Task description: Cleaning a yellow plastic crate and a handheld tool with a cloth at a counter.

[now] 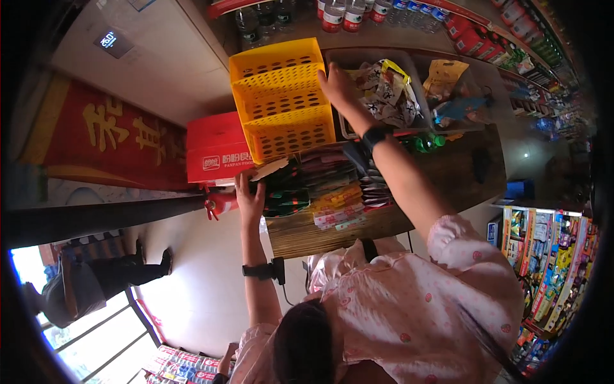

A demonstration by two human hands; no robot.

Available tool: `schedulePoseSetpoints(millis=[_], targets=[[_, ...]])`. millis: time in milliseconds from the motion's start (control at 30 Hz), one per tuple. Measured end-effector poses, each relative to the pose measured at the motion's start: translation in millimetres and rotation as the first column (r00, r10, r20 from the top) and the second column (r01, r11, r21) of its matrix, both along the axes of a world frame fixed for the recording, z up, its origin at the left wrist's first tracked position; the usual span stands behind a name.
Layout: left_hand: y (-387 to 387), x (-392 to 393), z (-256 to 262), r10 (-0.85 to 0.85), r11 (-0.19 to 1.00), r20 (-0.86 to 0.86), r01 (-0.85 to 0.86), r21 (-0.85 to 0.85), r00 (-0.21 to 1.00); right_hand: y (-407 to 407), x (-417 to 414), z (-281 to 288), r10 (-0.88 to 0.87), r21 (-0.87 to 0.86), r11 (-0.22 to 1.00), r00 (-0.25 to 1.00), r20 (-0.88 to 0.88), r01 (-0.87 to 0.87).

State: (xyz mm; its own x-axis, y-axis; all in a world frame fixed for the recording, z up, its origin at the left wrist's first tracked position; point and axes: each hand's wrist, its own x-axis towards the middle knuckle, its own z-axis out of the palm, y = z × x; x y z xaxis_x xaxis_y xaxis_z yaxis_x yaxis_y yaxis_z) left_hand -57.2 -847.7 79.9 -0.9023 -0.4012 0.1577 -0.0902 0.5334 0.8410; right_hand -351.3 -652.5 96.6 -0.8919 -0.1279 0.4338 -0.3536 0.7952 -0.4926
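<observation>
My right hand (338, 86) is at the right rim of a yellow perforated plastic basket (290, 103) with three compartments, which look bare inside. My left hand (249, 194) is below the basket's lower left corner, at the edge of a torn piece of cardboard (271, 168); its exact grip is unclear. Between my forearms, rows of small packets (336, 204) lie on a dark wooden table (292, 242), with dark green packets (288, 201) nearest my left hand. Beside my right hand stands a clear plastic bin (424, 113) holding white snack packets (388, 93).
A red carton (213, 149) and a fire extinguisher (223, 206) stand left of the table. Another clear bin (484, 108) holds bagged goods. Bottles (352, 17) line a shelf behind. A person (91, 283) is at the far left; snack racks (549, 259) stand at right.
</observation>
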Motion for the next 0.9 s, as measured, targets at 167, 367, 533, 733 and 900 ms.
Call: schedulePoseSetpoints(millis=[167, 367, 533, 733, 900], targets=[[-2.4, 5.1, -10.9, 0.003, 1.000, 0.022, -0.003, -0.026, 1.000, -10.8, -40.2, 2.4, 0.141, 0.146, 0.973, 0.961, 0.240, -0.179], [-0.6, 23.1, -11.6, 0.157, 0.885, -0.021, -0.132, 0.446, 0.987, -3.3, -48.1, -15.3, 0.119, 0.209, 0.961, 0.951, 0.284, -0.183], [-10.1, 72.3, -40.7, 0.125, 0.830, 0.009, -0.109, 0.547, 0.992, -1.5, -40.6, -0.8, 0.061, 0.177, 0.977, 0.955, 0.291, -0.117], [28.6, 106.5, -61.9, -0.150, 0.661, 0.172, -0.031, 0.749, 0.974, 35.6, -28.1, -10.9, 0.065, 0.102, 0.992, 0.994, 0.091, -0.074], [26.2, 89.2, -75.9, 0.007, 0.921, 0.163, -0.069, 0.383, 0.987, 118.7, 117.8, 49.0, 0.557, -0.305, 0.822, 0.793, 0.247, -0.482]])
